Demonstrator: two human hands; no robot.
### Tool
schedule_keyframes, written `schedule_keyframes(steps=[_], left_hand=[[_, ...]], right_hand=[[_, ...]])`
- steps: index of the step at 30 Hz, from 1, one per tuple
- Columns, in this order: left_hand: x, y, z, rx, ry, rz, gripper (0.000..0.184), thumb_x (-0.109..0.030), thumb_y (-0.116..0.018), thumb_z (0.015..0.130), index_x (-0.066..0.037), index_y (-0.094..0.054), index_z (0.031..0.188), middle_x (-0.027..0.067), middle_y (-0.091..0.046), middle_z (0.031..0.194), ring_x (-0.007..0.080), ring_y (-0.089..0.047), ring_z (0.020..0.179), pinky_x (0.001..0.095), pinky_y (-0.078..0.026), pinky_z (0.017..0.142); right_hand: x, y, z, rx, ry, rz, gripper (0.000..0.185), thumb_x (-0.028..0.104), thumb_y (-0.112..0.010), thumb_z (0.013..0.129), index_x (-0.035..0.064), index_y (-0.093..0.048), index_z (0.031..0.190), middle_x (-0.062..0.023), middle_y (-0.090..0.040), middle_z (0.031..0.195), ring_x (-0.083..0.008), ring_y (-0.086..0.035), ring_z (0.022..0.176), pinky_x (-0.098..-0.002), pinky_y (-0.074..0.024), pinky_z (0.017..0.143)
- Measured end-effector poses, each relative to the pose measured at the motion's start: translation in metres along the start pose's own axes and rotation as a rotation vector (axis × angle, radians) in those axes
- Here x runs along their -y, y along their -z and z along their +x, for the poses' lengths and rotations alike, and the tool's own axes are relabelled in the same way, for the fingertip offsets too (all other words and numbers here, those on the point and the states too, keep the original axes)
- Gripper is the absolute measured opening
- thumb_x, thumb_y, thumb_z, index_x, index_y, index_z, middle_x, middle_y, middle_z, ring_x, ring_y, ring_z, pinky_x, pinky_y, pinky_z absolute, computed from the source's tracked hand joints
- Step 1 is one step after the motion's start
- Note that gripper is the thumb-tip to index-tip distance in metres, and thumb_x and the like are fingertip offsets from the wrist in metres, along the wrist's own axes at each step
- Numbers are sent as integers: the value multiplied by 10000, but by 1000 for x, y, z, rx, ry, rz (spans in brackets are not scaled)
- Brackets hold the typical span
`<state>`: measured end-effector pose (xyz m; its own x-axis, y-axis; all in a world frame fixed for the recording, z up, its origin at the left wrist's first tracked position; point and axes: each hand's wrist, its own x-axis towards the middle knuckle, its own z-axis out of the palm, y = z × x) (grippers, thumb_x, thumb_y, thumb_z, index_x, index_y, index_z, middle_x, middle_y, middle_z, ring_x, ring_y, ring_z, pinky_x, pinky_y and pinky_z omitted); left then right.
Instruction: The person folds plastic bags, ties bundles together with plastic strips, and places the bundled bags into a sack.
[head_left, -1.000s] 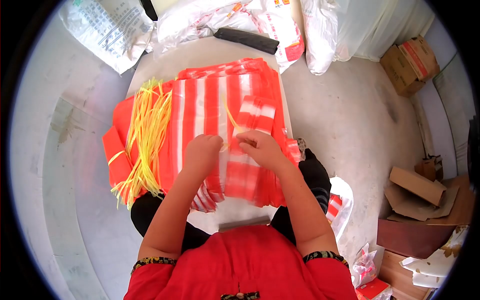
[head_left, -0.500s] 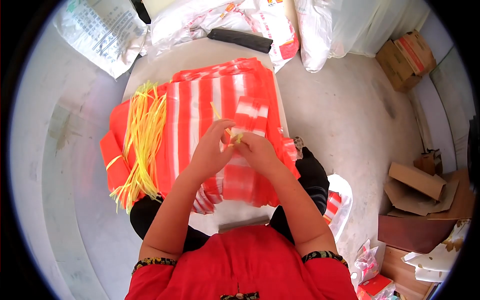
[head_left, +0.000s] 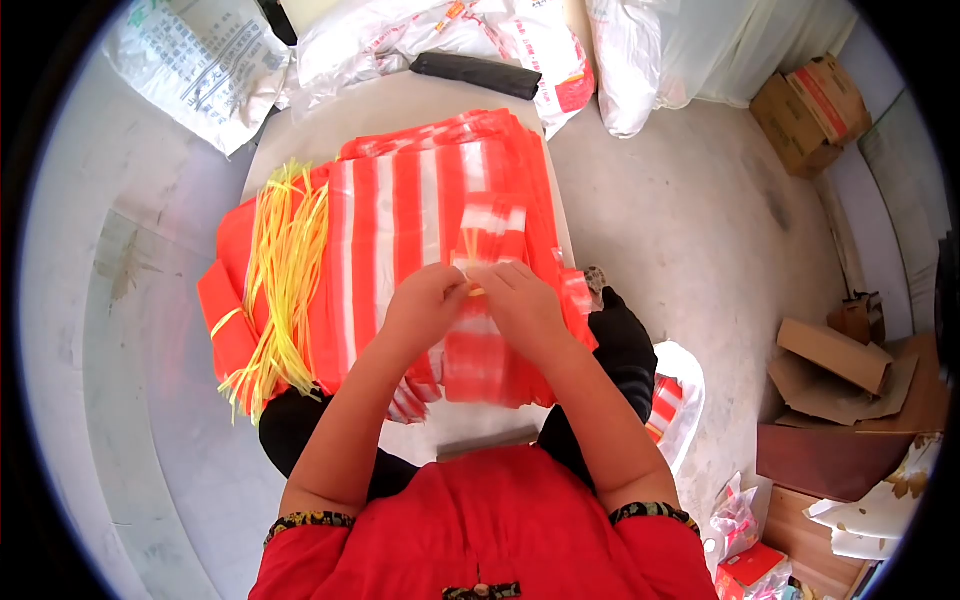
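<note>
Both hands, left (head_left: 425, 305) and right (head_left: 518, 300), are pinching a yellow tie (head_left: 475, 291) over the striped bundle (head_left: 490, 235), mid-frame; yellow strands (head_left: 290, 280) lie left of centre.

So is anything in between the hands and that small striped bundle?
Nothing visible blocks them: the left hand and right hand meet over the striped bundle, with just a yellow tie at their fingers.
</note>
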<state>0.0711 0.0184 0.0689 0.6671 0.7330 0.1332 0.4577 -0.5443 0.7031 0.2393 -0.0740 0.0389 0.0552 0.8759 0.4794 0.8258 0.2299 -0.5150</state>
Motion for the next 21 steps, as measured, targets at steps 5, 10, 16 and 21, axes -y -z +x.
schedule_keyframes(steps=[5, 10, 16, 21], left_hand=[[-16, 13, -10, 82, -62, -7, 74, -50, -705, 929, 5, -681, 973, 120, -628, 875, 257, -606, 791, 361, -488, 709], [-10, 14, -10, 78, 42, -161, 80, -54, -706, 948, 12, -670, 972, 88, -615, 860, 185, -574, 769, 322, -477, 700], [-6, 10, -8, 79, 92, -172, 66, -53, -682, 973, 11, -665, 970, 70, -632, 838, 140, -554, 754, 307, -475, 699], [12, 6, -9, -17, 240, -85, 215, -189, -756, 919, 12, -686, 891, 120, -626, 802, 234, -600, 730, 368, -485, 664]], right_hand=[[4, 5, 4, 37, -6, -36, 213, 18, -652, 844, 75, -720, 1038, -58, -677, 1081, -282, -632, 1037, -387, -557, 818], [-6, 5, 8, 180, -84, 374, 51, 1, -649, 864, 22, -687, 891, -98, -645, 951, -295, -615, 998, -413, -535, 820], [2, 18, 14, 275, -236, 273, 71, 118, -694, 900, 49, -711, 905, -119, -658, 928, -331, -617, 999, -441, -535, 825], [-7, -5, -5, -76, -131, 77, 135, 167, -720, 914, 88, -757, 1018, -70, -659, 1028, -297, -622, 1012, -416, -541, 813]])
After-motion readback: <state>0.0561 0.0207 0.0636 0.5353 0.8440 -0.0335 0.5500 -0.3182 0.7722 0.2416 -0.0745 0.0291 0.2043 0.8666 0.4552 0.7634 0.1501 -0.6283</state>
